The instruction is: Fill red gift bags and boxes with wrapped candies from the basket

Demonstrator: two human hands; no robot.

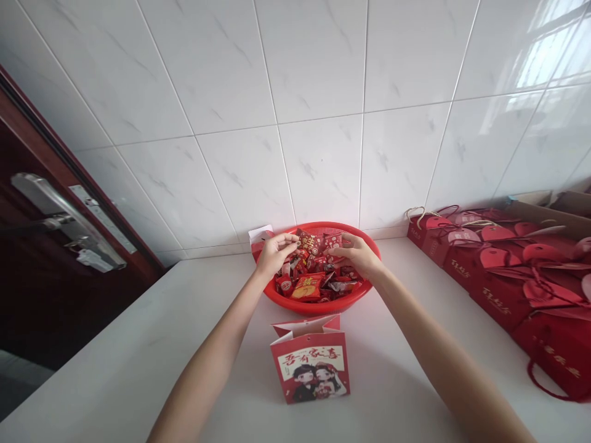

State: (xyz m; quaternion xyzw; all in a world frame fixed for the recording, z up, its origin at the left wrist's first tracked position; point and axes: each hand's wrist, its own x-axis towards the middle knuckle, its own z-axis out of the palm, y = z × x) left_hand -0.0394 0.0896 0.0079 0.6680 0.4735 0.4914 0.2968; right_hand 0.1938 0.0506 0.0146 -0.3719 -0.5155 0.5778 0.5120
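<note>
A round red plastic basket [300, 305] filled with small wrapped sweets stands against the tiled wall. My left hand [276, 252] is over its left side, thumb and fingers pinched on a dark red packet [308, 241]. Above the right side, my right hand [354, 253] has its fingers closed on another red packet [332, 242]. An orange-red packet [307, 287] lies on top of the sweets near the front rim. Nearer to me, a red and white paper gift bag [314, 369] with a cartoon couple stands upright, its top open.
Rows of red gift boxes [498, 301] with cord handles fill the right side of the white table [184, 332]. A white and red carton [261, 237] stands behind the basket's left rim. At the left is a dark door [28, 258] with a metal handle.
</note>
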